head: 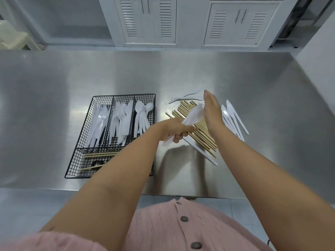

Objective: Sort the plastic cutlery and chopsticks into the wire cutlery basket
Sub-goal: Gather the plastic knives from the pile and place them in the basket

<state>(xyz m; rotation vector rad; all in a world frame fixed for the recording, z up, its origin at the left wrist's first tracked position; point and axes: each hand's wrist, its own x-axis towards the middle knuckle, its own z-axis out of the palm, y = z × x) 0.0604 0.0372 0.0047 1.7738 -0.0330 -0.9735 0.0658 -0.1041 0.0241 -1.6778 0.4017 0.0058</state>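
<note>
A black wire cutlery basket (87,124) sits left of centre on the steel table. It holds white knives, forks and spoons (143,115) in three back compartments and a few chopsticks (98,154) in the front one. My left hand (174,129) grips a bundle of white plastic cutlery (193,115) above a row of wooden chopsticks (203,136). With straight fingers, my right hand (211,109) presses flat against the bundle's tips. Loose white knives (233,116) lie to the right, and more white pieces (186,96) lie behind the chopsticks.
The steel table (253,78) ends at its front edge near my pink shirt. One white knife (201,151) lies partly under the chopstick row. White louvred cabinets (148,20) stand beyond the table's far edge.
</note>
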